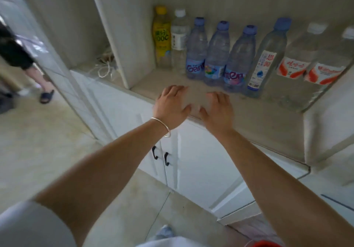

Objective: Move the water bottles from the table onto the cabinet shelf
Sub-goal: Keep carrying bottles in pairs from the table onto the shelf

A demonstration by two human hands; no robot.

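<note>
Several bottles stand in a row at the back of the cabinet shelf (258, 124): a yellow-capped bottle (161, 34) at the left, a clear white-capped one (179, 39), three blue-capped bottles (218, 55), a taller blue-capped bottle (268, 59), and two white-capped bottles with red labels (306, 64) at the right. My left hand (171, 105), with a silver bangle on the wrist, and my right hand (218, 111) hover side by side over the shelf's front edge. Both hold nothing, fingers apart, a short way in front of the blue-capped bottles.
White cabinet doors with black handles (161, 155) sit below the shelf. A divider panel (122, 36) bounds the bottle niche on the left, with a coiled white cable (105, 68) beyond it. A person's legs in dark sandals (44, 89) stand on the floor at far left.
</note>
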